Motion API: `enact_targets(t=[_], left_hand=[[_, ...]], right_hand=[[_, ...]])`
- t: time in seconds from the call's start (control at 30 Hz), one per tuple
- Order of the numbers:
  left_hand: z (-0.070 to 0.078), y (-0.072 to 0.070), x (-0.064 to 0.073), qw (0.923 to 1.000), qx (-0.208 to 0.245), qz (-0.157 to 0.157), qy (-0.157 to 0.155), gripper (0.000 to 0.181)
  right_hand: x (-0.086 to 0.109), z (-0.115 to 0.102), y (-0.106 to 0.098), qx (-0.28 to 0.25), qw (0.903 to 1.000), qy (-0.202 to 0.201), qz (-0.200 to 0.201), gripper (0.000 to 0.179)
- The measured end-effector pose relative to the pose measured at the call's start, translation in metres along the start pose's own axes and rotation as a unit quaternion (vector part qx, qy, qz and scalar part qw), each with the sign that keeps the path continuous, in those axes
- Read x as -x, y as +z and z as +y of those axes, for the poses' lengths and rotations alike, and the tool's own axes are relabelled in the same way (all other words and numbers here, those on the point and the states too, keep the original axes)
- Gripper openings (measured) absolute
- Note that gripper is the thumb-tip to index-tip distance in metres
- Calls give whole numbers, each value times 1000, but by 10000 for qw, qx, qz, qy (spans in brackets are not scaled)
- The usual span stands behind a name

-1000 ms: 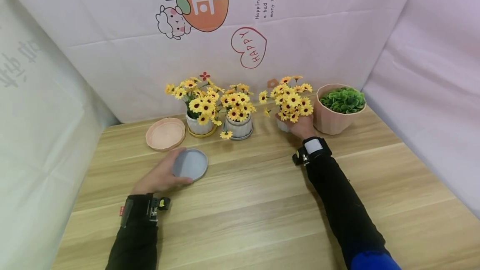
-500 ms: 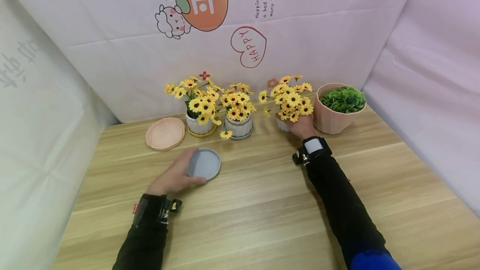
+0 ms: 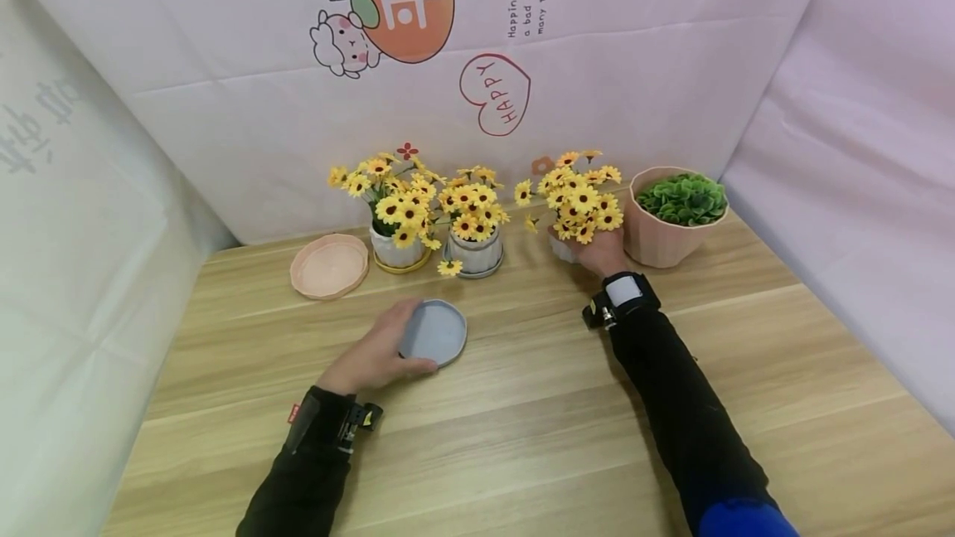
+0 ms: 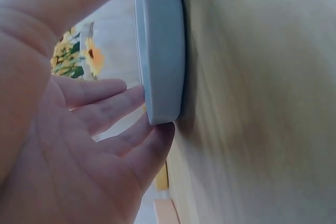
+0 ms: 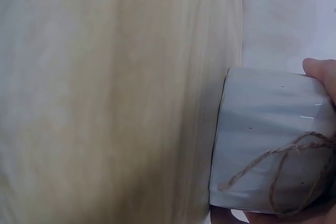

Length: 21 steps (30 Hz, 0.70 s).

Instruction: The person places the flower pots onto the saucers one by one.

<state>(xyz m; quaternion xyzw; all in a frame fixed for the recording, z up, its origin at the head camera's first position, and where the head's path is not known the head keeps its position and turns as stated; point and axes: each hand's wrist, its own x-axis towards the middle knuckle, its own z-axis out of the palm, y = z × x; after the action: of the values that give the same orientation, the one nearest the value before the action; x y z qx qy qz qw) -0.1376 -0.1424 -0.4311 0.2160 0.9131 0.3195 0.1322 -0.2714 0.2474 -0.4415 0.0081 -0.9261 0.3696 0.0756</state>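
My left hand (image 3: 376, 350) holds a round grey-blue saucer (image 3: 434, 333) at its rim, thumb on the near side and fingers on the far side. In the left wrist view, the saucer (image 4: 164, 51) is at or just over the wood; I cannot tell whether it touches. At the back right, my right hand (image 3: 601, 253) grips a white flowerpot (image 5: 268, 140) tied with twine. Yellow daisies (image 3: 578, 199) rise from this pot and partly cover the hand. No saucer shows under the pot in the right wrist view.
Two potted daisies stand at the back: a white pot (image 3: 398, 250) on a yellow saucer (image 3: 403, 268) and a grey-white pot (image 3: 475, 253) on a grey saucer. A pink saucer (image 3: 330, 266) lies left. A pink pot (image 3: 660, 230) with green leaves (image 3: 685, 200) stands right. Cloth (image 3: 612, 65) hangs behind.
My left hand has moved to the right across the table, carrying the grey-blue saucer. The right hand has stayed on the white flowerpot.
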Motion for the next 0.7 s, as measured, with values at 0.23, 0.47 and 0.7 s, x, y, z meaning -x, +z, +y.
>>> enact_targets(t=[0.23,0.47,0.7], left_hand=[[5,3,-1,10000,-37,-46,-36,105],[3,4,-1,9999,-100,-34,-26,105],[2,4,-2,10000,-35,-45,8,105]], right_hand=[[0,-2,-2,40,9999,28,-131,98],[2,-4,-2,25,9999,115,-91,100],[4,-3,-1,193,9998,-15,-22,96]])
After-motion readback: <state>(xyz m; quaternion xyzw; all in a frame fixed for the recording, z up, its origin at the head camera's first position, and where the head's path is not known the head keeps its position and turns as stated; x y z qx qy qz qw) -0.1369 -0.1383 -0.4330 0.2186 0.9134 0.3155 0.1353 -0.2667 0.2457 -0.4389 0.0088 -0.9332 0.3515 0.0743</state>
